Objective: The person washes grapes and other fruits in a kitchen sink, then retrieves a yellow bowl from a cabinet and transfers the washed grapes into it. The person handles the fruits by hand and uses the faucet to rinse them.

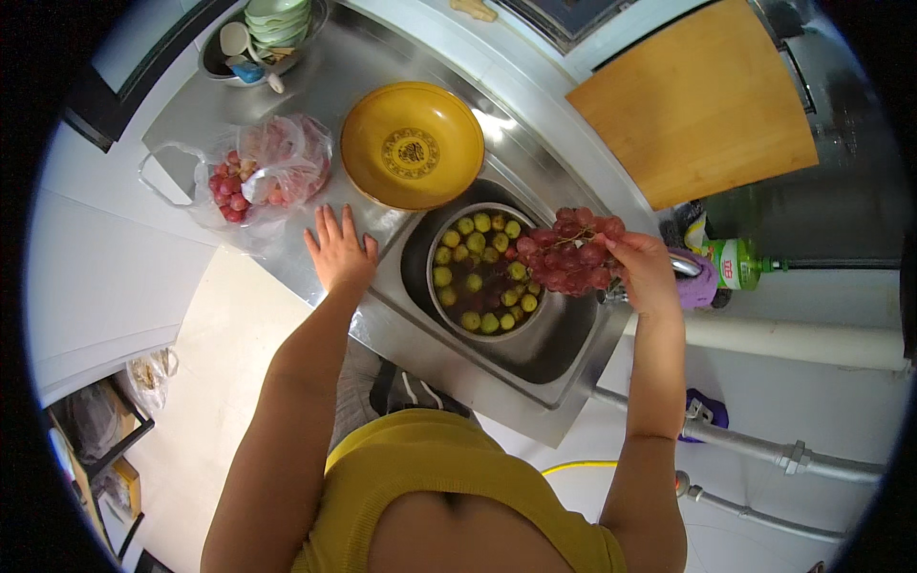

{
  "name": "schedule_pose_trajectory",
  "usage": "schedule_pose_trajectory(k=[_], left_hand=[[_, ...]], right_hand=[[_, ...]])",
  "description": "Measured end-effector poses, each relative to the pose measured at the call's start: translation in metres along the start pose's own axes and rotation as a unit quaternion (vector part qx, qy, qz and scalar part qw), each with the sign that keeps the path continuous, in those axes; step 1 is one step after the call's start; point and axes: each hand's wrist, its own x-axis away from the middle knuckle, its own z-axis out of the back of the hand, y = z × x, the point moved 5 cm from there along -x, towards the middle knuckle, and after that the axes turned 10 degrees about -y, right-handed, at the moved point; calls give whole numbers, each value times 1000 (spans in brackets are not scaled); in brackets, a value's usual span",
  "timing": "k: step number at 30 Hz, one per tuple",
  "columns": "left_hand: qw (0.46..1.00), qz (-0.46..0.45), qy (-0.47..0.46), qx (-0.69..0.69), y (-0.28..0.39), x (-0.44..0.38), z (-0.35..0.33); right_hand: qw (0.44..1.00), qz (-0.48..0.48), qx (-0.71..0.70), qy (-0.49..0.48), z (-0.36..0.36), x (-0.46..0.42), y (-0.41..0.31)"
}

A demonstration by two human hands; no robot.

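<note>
A bunch of red grapes (pixel 566 258) hangs from my right hand (pixel 645 272), which pinches it by the stem. The bunch is over the right rim of a round metal basin (pixel 432 286), and hides part of it. In the basin, several small green fruits (pixel 476 243) sit in dark water. My left hand (pixel 340 251) rests on the steel counter (pixel 387 222), fingers spread, holding nothing. Beyond it lies a clear plastic bag (pixel 286 157) with more red grapes (pixel 231 186) showing. A yellow-brown bowl (pixel 412 143) with a patterned centre stands behind the basin.
The basin sits in a steel sink (pixel 544 358). A faucet (pixel 684 265) with a purple cloth (pixel 698 283) and a green soap bottle (pixel 745 263) are at the right. A wooden board (pixel 695 107) lies behind. Stacked pale green bowls (pixel 278 21) stand at the far left.
</note>
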Motion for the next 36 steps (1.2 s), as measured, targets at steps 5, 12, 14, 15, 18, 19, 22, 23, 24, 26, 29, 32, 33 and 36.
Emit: schedule_pose_trajectory(k=[5, 12, 14, 15, 18, 19, 22, 23, 24, 26, 29, 32, 33, 36], left_hand=[[1000, 4, -1, 22, -5, -2, 2], [999, 4, 2, 47, -6, -3, 6], [998, -2, -1, 57, -3, -4, 6], [998, -1, -2, 59, -4, -4, 6], [999, 6, -1, 53, -8, -4, 4], [999, 5, -5, 52, -7, -5, 4], [999, 4, -13, 46, -4, -6, 5], [999, 2, -14, 46, -3, -6, 4], [999, 3, -11, 44, -4, -6, 5], [999, 5, -6, 41, -4, -6, 7], [999, 5, -7, 39, -3, -8, 5], [997, 4, -27, 70, -3, -9, 4], [997, 4, -28, 68, -3, -9, 4], [998, 2, -29, 52, 0, -12, 3]], right_hand=[[999, 22, -17, -47, -37, -33, -54], [988, 82, -19, -130, -110, -126, -77], [984, 98, -17, -147, -126, -158, -69], [984, 112, 14, -136, -131, -180, -58], [982, 117, 124, -78, -145, -241, -15], [979, 92, 175, -37, -149, -251, -3], [927, 193, 320, 23, -152, -267, 5], [896, 253, 364, 33, -152, -268, 6], [884, 259, 389, 23, -159, -262, -1], [875, 251, 413, 11, -161, -267, 9], [878, 235, 416, 5, -156, -267, 16], [849, 308, 426, 52, -166, -244, -4], [829, 345, 433, 79, -172, -230, -16], [781, 400, 479, -7, -207, -218, -14]])
